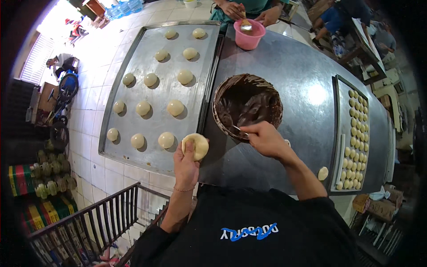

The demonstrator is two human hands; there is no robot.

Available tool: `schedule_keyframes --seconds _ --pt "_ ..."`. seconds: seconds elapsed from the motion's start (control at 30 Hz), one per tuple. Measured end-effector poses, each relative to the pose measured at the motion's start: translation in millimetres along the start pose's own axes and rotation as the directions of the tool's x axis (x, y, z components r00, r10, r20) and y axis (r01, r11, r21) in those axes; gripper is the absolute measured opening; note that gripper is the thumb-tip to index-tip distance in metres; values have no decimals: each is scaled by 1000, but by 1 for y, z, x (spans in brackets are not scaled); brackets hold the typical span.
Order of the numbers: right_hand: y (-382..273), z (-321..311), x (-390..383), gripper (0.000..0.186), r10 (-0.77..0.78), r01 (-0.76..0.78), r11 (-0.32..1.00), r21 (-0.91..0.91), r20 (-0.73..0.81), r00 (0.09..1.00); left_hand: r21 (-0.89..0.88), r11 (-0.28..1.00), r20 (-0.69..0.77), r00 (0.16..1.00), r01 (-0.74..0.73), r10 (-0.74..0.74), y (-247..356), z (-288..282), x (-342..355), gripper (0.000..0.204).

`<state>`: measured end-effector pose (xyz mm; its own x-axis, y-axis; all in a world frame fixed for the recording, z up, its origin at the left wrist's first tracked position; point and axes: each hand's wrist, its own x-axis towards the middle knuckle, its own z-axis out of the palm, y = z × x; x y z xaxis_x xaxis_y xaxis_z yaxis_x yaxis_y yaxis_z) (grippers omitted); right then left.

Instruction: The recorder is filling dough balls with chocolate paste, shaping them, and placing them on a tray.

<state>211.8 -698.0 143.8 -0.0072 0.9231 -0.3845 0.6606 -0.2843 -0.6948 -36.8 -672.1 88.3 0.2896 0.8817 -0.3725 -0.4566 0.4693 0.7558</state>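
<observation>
A flattened round of pale dough (201,147) rests in my left hand (185,168), my thumb pressed over its face. My left hand is just off the near right corner of a large metal baking tray (153,95). My right hand (268,140) grips the handle of a thin metal utensil (239,129); its far end is hidden in dark brown filling, so its kind is unclear. That filling (253,109), thick and chocolate-like, lies in a smeared round bowl (279,116) on the metal table. Several smooth dough balls (175,107) sit in spaced rows on the tray.
Across the table (307,58), another person's hand (232,10) holds a brush (245,26) over a pink bowl (250,41). At right, a second tray (337,95) carries many small dough pieces (354,129). One loose dough piece (323,173) lies beside it. A dark railing (106,218) stands lower left.
</observation>
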Motion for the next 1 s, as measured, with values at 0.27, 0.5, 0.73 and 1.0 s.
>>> schedule_keyframes --seconds 0.27,0.5,0.73,1.0 --pt "0 33 -48 44 -259 394 885 249 -439 860 -312 937 167 980 157 -108 27 80 5 60" --pt "17 -9 -63 49 -574 335 805 -490 -502 647 -413 910 10 1000 -22 29 52 77 4 52" --pt "16 -52 22 23 61 -226 586 -778 -236 970 -407 910 301 952 83 48 54 67 -7 58" --pt "-54 64 -26 41 -200 176 463 869 -91 976 -231 957 53 980 -177 194 11 39 -18 53"
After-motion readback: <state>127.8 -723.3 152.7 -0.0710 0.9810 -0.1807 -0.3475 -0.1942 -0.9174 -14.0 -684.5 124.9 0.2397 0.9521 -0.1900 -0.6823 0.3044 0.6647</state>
